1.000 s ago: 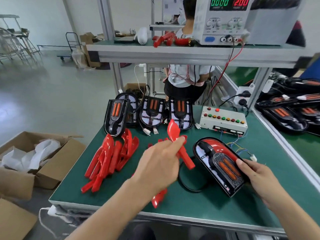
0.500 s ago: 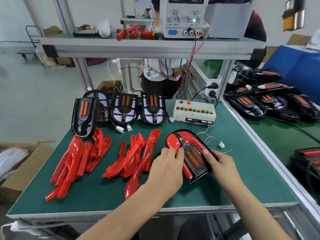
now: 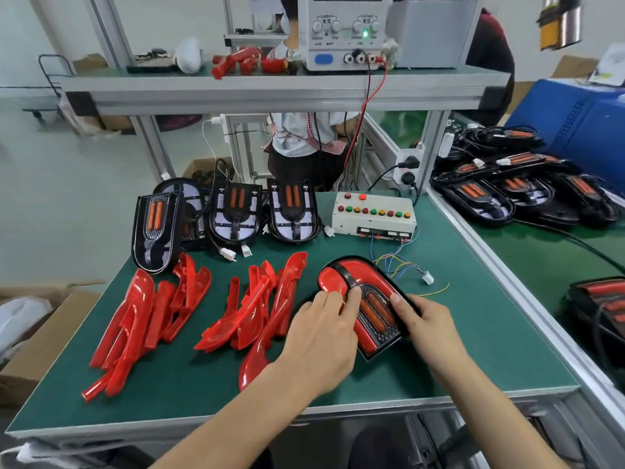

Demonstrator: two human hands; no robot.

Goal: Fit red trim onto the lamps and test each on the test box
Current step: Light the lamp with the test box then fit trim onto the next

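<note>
Pressing the red trim (image 3: pixel 334 280) down with my flat left hand (image 3: pixel 324 336), I am gripping the lamp (image 3: pixel 368 301) edge with my right hand (image 3: pixel 427 324). It is pointing toward eleven o'clock; the test box (image 3: pixel 373 214) is sitting at twelve.

Bright, even indoor light from overhead. Soft, faint shadows under the hands (image 3: pixel 323 336) on the green table (image 3: pixel 473 350). Glare streaks on glossy red trims (image 3: pixel 135 319). Wide-angle lens bends the edges; corners slightly soft.
</note>
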